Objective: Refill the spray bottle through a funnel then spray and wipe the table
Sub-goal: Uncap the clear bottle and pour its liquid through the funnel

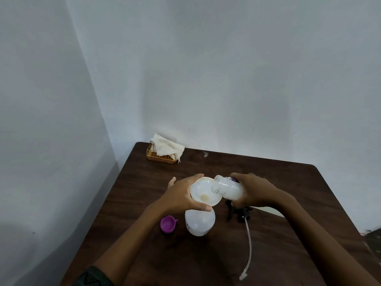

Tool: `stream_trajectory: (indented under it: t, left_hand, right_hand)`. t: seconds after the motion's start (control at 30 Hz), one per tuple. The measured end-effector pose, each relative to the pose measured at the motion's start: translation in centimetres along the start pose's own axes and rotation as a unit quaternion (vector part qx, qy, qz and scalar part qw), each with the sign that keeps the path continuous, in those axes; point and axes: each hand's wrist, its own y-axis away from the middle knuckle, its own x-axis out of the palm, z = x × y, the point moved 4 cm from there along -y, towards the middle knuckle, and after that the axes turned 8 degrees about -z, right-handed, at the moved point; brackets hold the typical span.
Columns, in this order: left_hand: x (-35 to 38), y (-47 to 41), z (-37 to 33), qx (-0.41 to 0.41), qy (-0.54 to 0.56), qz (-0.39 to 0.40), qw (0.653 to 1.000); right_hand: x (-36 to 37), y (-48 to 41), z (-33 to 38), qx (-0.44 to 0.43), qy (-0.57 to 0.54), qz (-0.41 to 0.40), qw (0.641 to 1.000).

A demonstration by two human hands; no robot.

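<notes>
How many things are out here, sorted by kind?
Bottles: 2, the spray bottle and the refill bottle
Funnel: 1
Purple cap: 1
Spray head: 1
Napkin holder: 1
Total: 6

Cap [168, 223] left, sprayer [240, 216] right of bottle [199, 225]

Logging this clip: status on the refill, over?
Left grip steadies funnel on spray bottle. Right grip tips refill bottle over funnel. Spray head and purple cap lie aside, nothing blocking.
</notes>
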Motion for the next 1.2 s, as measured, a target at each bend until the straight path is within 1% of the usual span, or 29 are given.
stream_trajectory:
  t: [0.57, 1.2]
  left_hand:
    - [0.1, -0.28, 0.09, 0.007, -0.011, -0.006, 1.0]
    - [-0.3, -0.08, -0.6, 0.026, 0.008, -0.015, 1.0]
  right_hand:
    - [-0.06, 0.3, 0.02, 0.0, -0.003, 0.007, 1.0]
    - [-0.3, 0.15, 0.15, 0.002, -0.001, 0.019, 1.0]
